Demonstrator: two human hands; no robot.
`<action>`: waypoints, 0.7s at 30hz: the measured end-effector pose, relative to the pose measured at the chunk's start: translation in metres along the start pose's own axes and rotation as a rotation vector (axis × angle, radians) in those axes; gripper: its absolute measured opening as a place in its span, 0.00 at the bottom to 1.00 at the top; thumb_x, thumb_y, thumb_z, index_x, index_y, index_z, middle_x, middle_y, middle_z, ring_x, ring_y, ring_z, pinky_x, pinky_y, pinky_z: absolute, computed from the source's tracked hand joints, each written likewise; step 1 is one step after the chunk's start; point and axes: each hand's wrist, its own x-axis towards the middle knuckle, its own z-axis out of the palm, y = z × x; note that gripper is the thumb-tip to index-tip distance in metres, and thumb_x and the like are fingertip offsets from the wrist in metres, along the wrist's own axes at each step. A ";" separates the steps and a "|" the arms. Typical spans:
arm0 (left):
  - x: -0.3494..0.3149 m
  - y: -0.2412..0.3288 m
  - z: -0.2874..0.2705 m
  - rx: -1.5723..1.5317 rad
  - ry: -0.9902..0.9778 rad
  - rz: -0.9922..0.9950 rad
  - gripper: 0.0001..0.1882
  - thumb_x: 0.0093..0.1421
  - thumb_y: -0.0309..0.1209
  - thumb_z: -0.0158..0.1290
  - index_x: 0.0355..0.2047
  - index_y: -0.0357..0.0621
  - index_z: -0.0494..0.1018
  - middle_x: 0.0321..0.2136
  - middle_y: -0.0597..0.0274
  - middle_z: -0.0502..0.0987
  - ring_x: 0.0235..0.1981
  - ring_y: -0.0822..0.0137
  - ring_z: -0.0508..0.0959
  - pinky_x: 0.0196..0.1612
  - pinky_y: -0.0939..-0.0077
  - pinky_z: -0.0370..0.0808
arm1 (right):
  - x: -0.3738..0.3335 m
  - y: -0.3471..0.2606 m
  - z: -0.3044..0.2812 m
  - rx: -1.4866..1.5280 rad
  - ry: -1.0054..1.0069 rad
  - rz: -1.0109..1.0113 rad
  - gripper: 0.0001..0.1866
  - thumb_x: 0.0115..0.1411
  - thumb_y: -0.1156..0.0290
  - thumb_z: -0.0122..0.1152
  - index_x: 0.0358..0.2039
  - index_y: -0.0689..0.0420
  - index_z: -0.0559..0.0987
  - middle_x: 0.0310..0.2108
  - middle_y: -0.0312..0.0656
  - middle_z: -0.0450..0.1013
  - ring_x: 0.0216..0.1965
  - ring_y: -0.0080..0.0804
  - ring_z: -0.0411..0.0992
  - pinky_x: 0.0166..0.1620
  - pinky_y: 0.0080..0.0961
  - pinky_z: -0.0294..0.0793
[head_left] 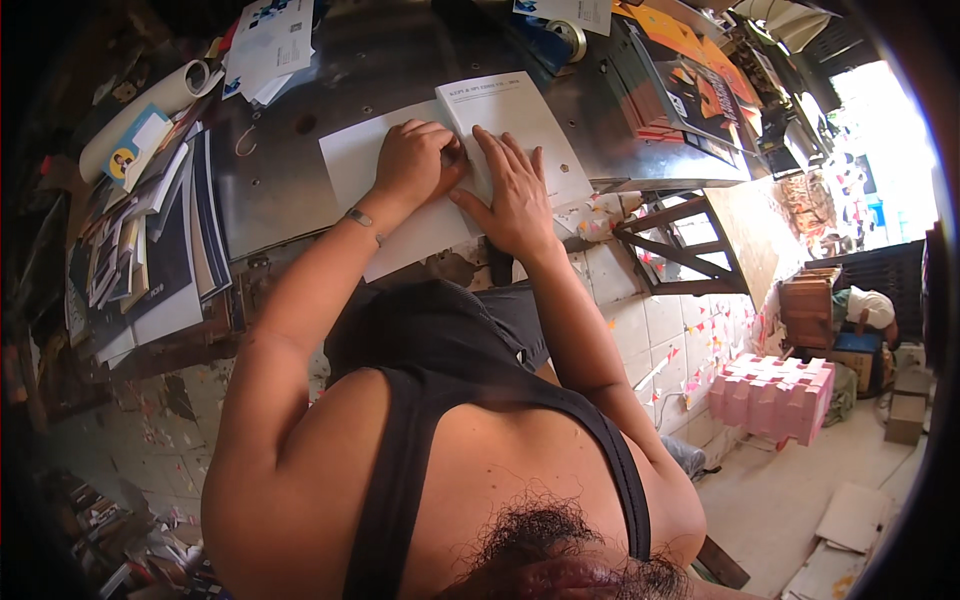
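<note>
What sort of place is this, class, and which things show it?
Probably a small print or bookbinding workshop: white paper lies on a metal table, with a roll of paper at the left and a stack of printed papers at the right.

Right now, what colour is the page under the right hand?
The page is white with dark print, shown in the head view.

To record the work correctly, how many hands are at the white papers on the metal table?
2: the left hand, curled over the plain white sheet, and the right hand, spread on the printed white page.
</note>
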 end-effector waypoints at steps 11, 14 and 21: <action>0.010 -0.030 -0.021 0.112 0.026 -0.086 0.06 0.46 0.32 0.62 0.20 0.46 0.77 0.26 0.62 0.81 0.32 0.53 0.80 0.40 0.59 0.76 | 0.000 0.000 0.002 0.000 0.001 0.005 0.48 0.59 0.43 0.66 0.72 0.55 0.61 0.67 0.47 0.66 0.71 0.53 0.58 0.72 0.65 0.46; 0.014 -0.050 -0.032 0.143 0.083 -0.139 0.07 0.48 0.32 0.62 0.21 0.44 0.77 0.26 0.59 0.81 0.32 0.51 0.81 0.38 0.58 0.77 | -0.001 -0.002 0.000 0.009 -0.006 0.019 0.48 0.58 0.45 0.67 0.72 0.56 0.61 0.67 0.47 0.66 0.71 0.53 0.58 0.72 0.65 0.46; 0.013 -0.063 -0.069 0.147 -0.004 -0.267 0.08 0.51 0.33 0.62 0.28 0.44 0.77 0.29 0.58 0.82 0.35 0.52 0.82 0.39 0.58 0.77 | -0.001 -0.004 -0.003 0.005 -0.014 0.020 0.47 0.55 0.52 0.70 0.71 0.55 0.61 0.67 0.46 0.66 0.72 0.53 0.57 0.73 0.64 0.46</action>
